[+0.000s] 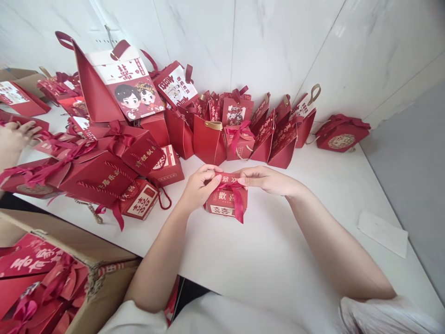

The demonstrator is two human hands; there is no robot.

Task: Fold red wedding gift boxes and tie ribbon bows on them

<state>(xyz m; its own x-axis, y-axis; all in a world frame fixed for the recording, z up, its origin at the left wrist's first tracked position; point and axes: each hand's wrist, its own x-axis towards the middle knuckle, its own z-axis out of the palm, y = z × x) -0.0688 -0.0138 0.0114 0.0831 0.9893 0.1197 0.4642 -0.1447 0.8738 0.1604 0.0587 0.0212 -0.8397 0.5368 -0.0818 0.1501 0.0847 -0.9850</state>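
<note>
A small red gift box [226, 208] with gold lettering and a white patterned front panel rests on the white table before me. A red ribbon [238, 206] crosses its top, and one tail hangs down the front. My left hand [202, 186] is closed at the top left of the box, thumb and fingers pinching at the ribbon. From the right, my right hand [261, 179] is also closed, pinching the ribbon near the top right edge. The fingers partly hide the ribbon and the box top.
Several red gift bags [208, 141] line the marbled wall behind. Ribboned boxes [100, 178] are piled at left, beside another person's hand [19, 137]. A cardboard carton [111, 260] of red boxes stands front left. A white paper [382, 233] and a red hexagonal box [342, 134] are at right.
</note>
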